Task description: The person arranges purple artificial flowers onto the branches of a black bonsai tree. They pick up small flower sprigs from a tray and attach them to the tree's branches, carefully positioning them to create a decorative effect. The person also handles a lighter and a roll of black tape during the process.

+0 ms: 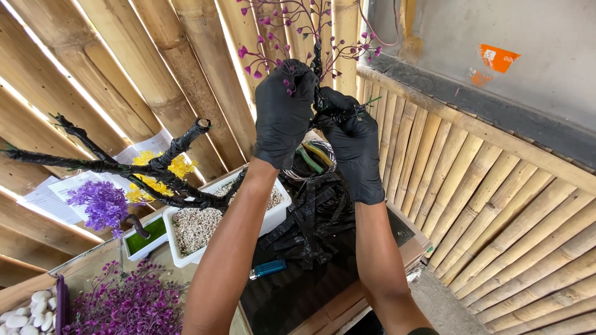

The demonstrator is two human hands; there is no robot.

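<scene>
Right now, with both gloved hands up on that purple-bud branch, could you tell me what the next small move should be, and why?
Probably keep the left hand steady on the branch while the right hand wraps the black strip another turn around the stem. Both hands meet at the junction, and the strip seems only partly wound there.

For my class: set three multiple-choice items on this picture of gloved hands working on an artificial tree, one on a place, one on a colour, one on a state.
1. Where does the small teal lighter lie?
A. on the dark tabletop
B. in the white rectangular pot of gravel
C. on the bamboo wall

2. What colour are both gloves?
A. white
B. black
C. yellow

3. How does the left hand stand?
A. flat on the table
B. hanging at the side
C. raised, closed round the black-wrapped stem with purple beads

Answers: 1 A, it rests beside the forearm on the top. 2 B, both the left and right hand wear black. 3 C, its fingers curl round the stem.
</scene>
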